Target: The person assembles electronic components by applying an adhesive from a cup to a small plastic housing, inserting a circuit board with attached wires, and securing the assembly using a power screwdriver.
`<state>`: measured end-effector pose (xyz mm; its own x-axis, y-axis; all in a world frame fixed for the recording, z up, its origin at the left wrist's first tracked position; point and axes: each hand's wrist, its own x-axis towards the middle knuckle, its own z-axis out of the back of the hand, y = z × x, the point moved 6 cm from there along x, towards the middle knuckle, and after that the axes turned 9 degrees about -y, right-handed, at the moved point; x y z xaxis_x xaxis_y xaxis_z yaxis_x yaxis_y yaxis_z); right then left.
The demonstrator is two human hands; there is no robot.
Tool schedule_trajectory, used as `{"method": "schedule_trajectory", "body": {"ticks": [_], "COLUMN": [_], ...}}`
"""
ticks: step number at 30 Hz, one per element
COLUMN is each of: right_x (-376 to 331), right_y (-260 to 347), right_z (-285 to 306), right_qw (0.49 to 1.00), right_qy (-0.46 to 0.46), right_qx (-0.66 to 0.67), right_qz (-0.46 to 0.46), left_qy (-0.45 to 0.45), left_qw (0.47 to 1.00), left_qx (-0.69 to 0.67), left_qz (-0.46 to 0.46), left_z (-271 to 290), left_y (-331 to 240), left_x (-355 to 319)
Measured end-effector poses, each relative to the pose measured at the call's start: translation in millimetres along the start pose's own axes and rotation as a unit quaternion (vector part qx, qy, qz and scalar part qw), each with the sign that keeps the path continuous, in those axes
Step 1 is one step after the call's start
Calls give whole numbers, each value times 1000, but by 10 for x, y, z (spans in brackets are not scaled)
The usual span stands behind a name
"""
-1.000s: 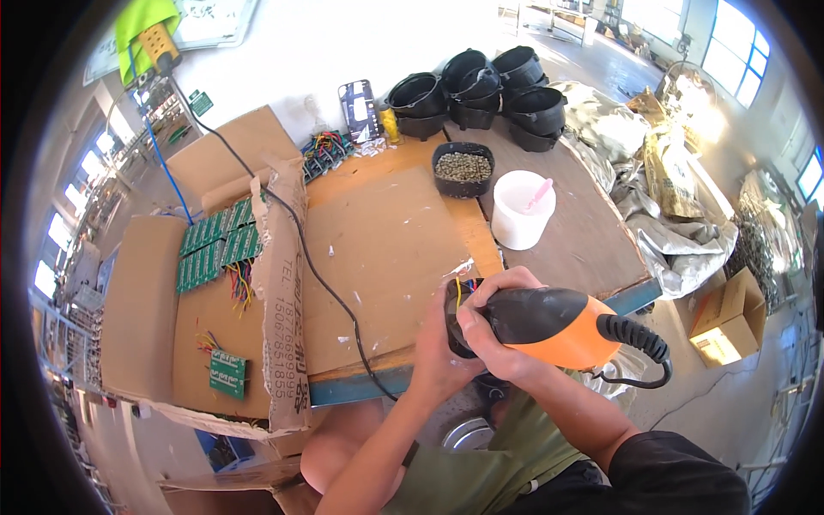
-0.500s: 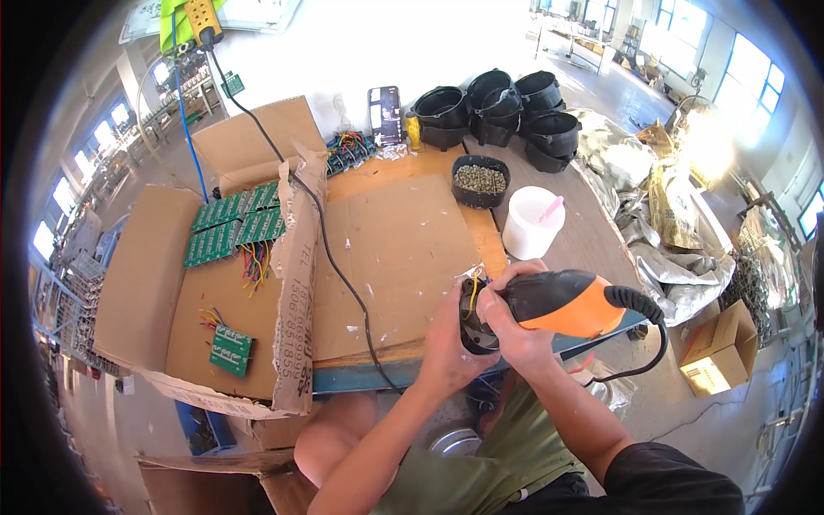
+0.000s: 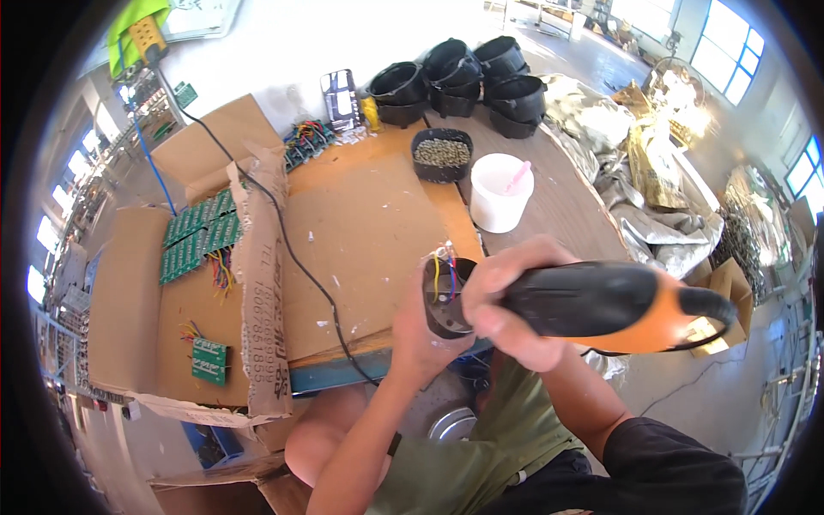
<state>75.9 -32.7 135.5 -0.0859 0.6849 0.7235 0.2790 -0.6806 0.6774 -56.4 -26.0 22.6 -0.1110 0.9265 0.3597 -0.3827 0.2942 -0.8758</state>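
Observation:
My left hand [image 3: 414, 339] is wrapped around a small black round housing [image 3: 442, 319], its open side up and short yellow, red and blue wires [image 3: 438, 273] standing out of it. In my right hand [image 3: 519, 335] is a black and orange corded power tool [image 3: 592, 300], gripped by its black front part. The tool lies nearly level to the right of the housing, and its tip is hidden behind my fingers. A cardboard sheet [image 3: 360, 249] covers the bench just beyond my left hand.
On the left stands an open carton [image 3: 266, 343] with green circuit boards [image 3: 202, 236]; a black cable [image 3: 287, 236] runs over its edge. Beyond my hands are a white tub [image 3: 499, 210], a black bowl of small metal parts [image 3: 442, 154] and several black housings [image 3: 451, 73]. Sacks [image 3: 652, 189] lie at right.
My right hand has lifted the power tool up and to the right, off the housing, whose inside now shows more. The whole scene has shifted left in the picture.

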Motion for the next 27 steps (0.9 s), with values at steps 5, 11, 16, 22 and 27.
{"method": "schedule_trajectory", "body": {"ticks": [5, 11, 16, 22, 27], "right_x": [-195, -350, -352, -371, -378], "right_y": [-158, -349, -385, -409, -408], "right_z": [441, 544, 525, 526, 527], "right_qw": [988, 974, 975, 986, 986], "right_qy": [-134, -198, -190, -137, -138], "right_qx": [-11, 25, 51, -5, 28], "right_qz": [-70, -106, -99, -97, -93], "left_qy": [7, 29, 7, 7, 2], "left_qw": [999, 999, 1000, 1000, 1000], "left_qx": [-39, -30, -12, 1, 0], "left_qz": [-27, 25, -13, -17, -29], "left_z": [-43, -96, -83, -80, -81], "left_y": [-56, 92, 85, 91, 105], "left_x": [-18, -51, -36, -32, -38]}}
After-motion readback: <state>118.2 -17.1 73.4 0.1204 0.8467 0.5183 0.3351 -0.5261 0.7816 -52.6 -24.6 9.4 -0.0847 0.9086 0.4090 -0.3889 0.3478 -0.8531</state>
